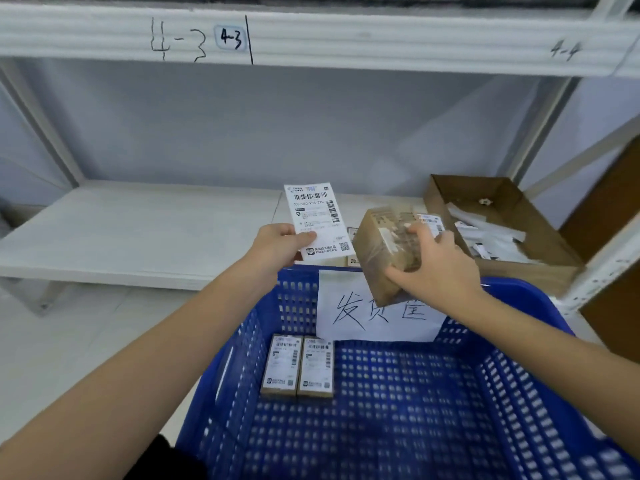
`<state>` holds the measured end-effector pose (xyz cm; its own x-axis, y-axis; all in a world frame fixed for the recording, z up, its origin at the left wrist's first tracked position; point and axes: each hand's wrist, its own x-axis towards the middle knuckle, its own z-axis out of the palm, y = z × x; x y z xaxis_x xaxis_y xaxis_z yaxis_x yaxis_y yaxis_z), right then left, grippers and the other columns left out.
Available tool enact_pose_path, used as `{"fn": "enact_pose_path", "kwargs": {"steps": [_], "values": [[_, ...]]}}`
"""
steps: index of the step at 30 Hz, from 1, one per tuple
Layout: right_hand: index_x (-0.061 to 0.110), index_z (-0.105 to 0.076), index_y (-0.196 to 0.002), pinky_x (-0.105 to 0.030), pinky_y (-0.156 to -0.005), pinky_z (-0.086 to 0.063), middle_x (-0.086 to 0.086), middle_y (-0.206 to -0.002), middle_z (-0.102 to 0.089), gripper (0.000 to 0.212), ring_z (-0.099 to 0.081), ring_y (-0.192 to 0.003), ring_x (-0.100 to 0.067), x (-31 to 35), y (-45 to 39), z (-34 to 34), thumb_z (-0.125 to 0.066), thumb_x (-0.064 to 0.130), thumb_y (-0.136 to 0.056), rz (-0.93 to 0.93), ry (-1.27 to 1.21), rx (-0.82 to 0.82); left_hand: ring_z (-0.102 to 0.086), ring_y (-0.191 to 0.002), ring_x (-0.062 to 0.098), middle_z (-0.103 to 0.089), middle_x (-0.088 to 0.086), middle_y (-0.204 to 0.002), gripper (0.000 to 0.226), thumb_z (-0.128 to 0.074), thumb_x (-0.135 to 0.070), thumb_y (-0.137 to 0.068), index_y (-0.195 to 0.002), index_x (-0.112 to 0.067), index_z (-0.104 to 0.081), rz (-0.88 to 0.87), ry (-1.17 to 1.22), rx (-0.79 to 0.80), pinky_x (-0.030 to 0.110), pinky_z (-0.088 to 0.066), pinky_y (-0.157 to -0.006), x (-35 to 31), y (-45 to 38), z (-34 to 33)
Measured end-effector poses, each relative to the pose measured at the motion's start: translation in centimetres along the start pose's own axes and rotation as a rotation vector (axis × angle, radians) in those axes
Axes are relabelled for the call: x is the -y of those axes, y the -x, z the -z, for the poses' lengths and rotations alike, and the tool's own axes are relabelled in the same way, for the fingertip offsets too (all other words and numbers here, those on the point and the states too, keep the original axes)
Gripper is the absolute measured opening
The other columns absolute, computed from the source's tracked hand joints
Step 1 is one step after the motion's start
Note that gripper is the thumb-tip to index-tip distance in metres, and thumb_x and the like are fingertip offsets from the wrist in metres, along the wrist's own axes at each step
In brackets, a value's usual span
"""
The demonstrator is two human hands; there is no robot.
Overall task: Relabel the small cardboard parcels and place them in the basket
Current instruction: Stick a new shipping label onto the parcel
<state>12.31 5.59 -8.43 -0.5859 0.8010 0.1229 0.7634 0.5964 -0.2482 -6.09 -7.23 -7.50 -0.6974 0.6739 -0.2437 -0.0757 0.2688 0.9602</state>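
Observation:
My left hand (280, 249) pinches a white shipping label (317, 220) by its lower left edge and holds it upright above the shelf. My right hand (434, 265) grips a small brown cardboard parcel (382, 247), taped and tilted, over the far rim of the blue plastic basket (398, 410). Two labelled parcels (298, 367) lie side by side on the basket floor at its far left. More small parcels (351, 261) sit on the shelf behind the label, mostly hidden.
A white paper sign (377, 310) with handwritten characters hangs on the basket's far wall. An open cardboard box (498, 223) with white paper strips stands on the white shelf (138, 230) at the right. A shelf beam (311, 39) marked 4-3 runs overhead.

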Motion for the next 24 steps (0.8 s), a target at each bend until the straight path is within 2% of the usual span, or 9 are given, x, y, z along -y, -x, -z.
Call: {"fn": "enact_pose_path", "kwargs": {"steps": [3,6,10,13,17,21,24], "values": [[0.030,-0.026,-0.139,-0.031,-0.068,-0.042,-0.008,-0.121,-0.040,0.076,-0.053,-0.095,-0.025,-1.4,3.3,0.6,-0.057,0.063,-0.077,-0.026,-0.038,0.041,-0.067,-0.086,0.016,-0.071,0.004,-0.098,0.003,-0.062,-0.010,-0.092,-0.092,-0.011,-0.065,0.019,0.000,0.048,0.029,-0.053,-0.084,0.7,2.8,-1.5],[0.032,-0.023,-0.139,-0.030,-0.062,-0.042,-0.009,-0.126,-0.038,0.076,-0.052,-0.086,-0.023,-2.5,6.3,0.8,-0.056,0.063,-0.078,-0.045,-0.090,0.062,-0.069,-0.088,0.016,-0.073,0.004,-0.096,0.003,-0.064,-0.011,-0.091,-0.091,-0.010,-0.067,0.074,0.043,0.081,0.030,-0.055,-0.085,1.7,5.2,-2.7],[0.039,-0.022,-0.139,-0.027,-0.058,-0.040,0.002,-0.111,-0.035,0.074,-0.053,-0.080,-0.016,-3.3,10.1,0.6,-0.055,0.064,-0.078,-0.013,-0.181,0.114,-0.070,-0.087,0.016,-0.075,0.002,-0.093,0.012,-0.067,-0.015,-0.089,-0.100,-0.011,-0.070,0.158,0.114,0.146,0.031,-0.056,-0.083,2.9,8.3,-3.7],[0.042,-0.024,-0.136,-0.024,-0.058,-0.039,0.006,-0.109,-0.034,0.071,-0.052,-0.076,-0.009,-3.8,12.5,-0.3,-0.055,0.065,-0.077,0.005,-0.251,0.139,-0.070,-0.092,0.020,-0.075,0.002,-0.094,0.015,-0.067,-0.016,-0.089,-0.103,-0.011,-0.070,0.218,0.146,0.197,0.038,-0.055,-0.088,3.7,10.3,-4.3],[0.044,-0.022,-0.135,-0.025,-0.063,-0.041,0.007,-0.110,-0.034,0.074,-0.052,-0.084,-0.012,-4.1,14.5,-1.7,-0.054,0.068,-0.073,0.031,-0.256,0.150,-0.070,-0.094,0.023,-0.075,0.005,-0.096,0.017,-0.065,-0.012,-0.090,-0.107,-0.007,-0.068,0.285,0.173,0.218,0.044,-0.055,-0.088,4.4,11.9,-5.8],[0.041,-0.025,-0.134,-0.028,-0.068,-0.042,0.006,-0.106,-0.035,0.077,-0.051,-0.092,-0.015,-4.2,15.1,-1.9,-0.051,0.070,-0.067,0.023,-0.281,0.147,-0.070,-0.094,0.023,-0.075,0.006,-0.098,0.023,-0.063,-0.012,-0.091,-0.112,-0.004,-0.066,0.302,0.168,0.256,0.043,-0.057,-0.082,5.0,12.6,-6.7],[0.040,-0.023,-0.138,-0.030,-0.076,-0.046,0.004,-0.117,-0.041,0.082,-0.051,-0.104,-0.017,-4.5,15.6,-2.1,-0.056,0.067,-0.069,0.006,-0.301,0.138,-0.070,-0.094,0.023,-0.074,0.007,-0.100,0.025,-0.062,-0.011,-0.092,-0.115,-0.003,-0.065,0.310,0.194,0.289,0.043,-0.058,-0.078,5.1,12.7,-6.9]]}}
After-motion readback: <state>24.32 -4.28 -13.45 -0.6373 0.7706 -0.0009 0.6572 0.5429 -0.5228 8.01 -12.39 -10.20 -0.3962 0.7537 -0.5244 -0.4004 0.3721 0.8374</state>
